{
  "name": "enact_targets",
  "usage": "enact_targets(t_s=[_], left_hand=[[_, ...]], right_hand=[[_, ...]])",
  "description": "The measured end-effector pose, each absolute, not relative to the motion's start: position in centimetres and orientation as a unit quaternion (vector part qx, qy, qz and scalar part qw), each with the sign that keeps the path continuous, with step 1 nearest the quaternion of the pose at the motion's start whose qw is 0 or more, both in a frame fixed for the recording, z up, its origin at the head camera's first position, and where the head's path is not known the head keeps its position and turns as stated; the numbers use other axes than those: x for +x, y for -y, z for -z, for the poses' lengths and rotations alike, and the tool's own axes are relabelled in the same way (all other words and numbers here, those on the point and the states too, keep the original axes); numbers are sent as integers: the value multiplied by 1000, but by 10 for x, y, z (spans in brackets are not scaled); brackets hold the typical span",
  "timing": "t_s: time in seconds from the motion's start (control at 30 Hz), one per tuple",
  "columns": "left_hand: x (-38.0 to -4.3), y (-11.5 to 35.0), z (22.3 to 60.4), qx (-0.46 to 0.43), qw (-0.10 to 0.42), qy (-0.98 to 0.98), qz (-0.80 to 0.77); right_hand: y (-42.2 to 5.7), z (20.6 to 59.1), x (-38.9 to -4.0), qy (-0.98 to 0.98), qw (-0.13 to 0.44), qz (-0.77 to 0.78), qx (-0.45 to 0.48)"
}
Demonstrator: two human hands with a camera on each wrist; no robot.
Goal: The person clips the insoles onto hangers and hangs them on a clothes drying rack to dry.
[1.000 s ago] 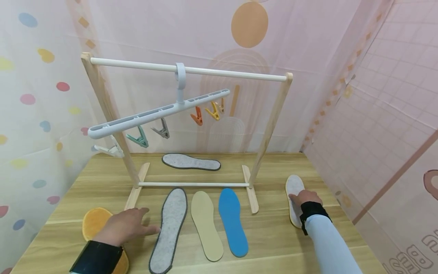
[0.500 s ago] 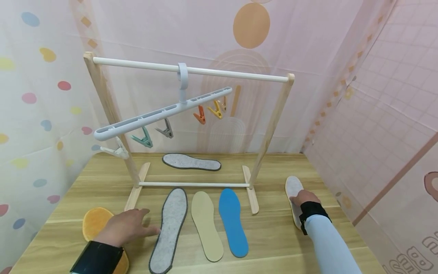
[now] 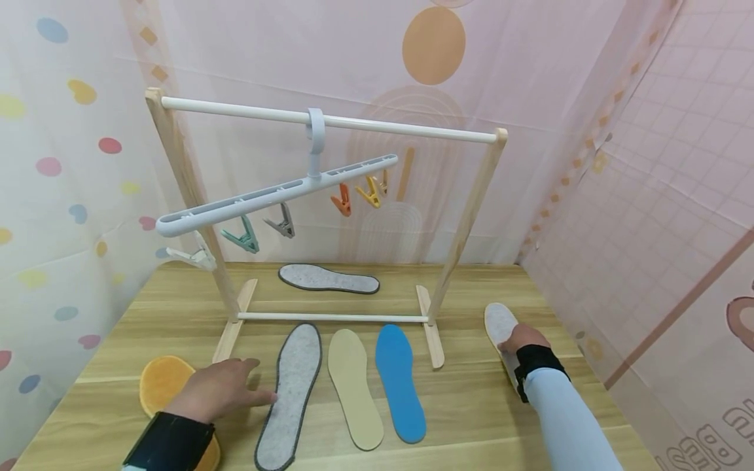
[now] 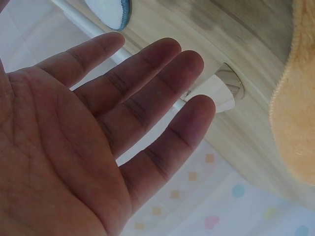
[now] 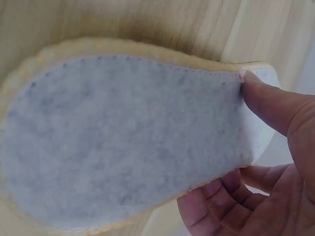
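Note:
My right hand (image 3: 526,338) grips a fleece insole (image 3: 501,322) on the right side of the table. In the right wrist view the insole (image 5: 123,137) shows a pale grey felt face with a fluffy yellow-orange edge; the thumb lies on one edge and the fingers curl at the opposite edge. My left hand (image 3: 219,391) hovers palm down, fingers extended and holding nothing, its thumb overlapping the edge of a dark-bordered grey felt insole (image 3: 294,386). Beneath its wrist lies an orange plush insole (image 3: 163,381), partly hidden. The left wrist view shows the spread fingers (image 4: 162,118).
A beige insole (image 3: 355,389) and a blue insole (image 3: 400,383) lie mid-table; another grey insole (image 3: 328,279) lies behind the rack. On the wooden rack (image 3: 465,222) hangs a grey hanger (image 3: 277,193) with several coloured clips (image 3: 241,235). Printed curtains (image 3: 530,85) surround the table.
The insole in my right hand has tilted, its far end shifting slightly left. The hanger sways a little on the bar. My left hand stays nearly still.

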State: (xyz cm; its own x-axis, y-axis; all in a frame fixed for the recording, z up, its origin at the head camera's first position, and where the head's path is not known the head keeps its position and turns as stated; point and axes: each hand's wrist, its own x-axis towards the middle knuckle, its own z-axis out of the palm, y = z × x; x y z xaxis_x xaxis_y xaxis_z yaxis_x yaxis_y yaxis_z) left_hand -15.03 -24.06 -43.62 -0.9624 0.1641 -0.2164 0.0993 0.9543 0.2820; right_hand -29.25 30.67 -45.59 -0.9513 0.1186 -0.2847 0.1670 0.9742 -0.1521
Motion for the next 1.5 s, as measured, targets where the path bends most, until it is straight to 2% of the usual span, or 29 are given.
enact_targets(t_s=[0.43, 0.97, 1.5], left_hand=[[-152, 238, 435, 66, 126, -981, -132], [-151, 234, 434, 74, 120, -981, -136], [-152, 232, 434, 68, 125, -981, -133]], right_hand=[[-308, 457, -290, -984, 97, 114, 100], [-304, 454, -285, -985, 72, 104, 119], [-300, 445, -278, -988, 46, 105, 100]])
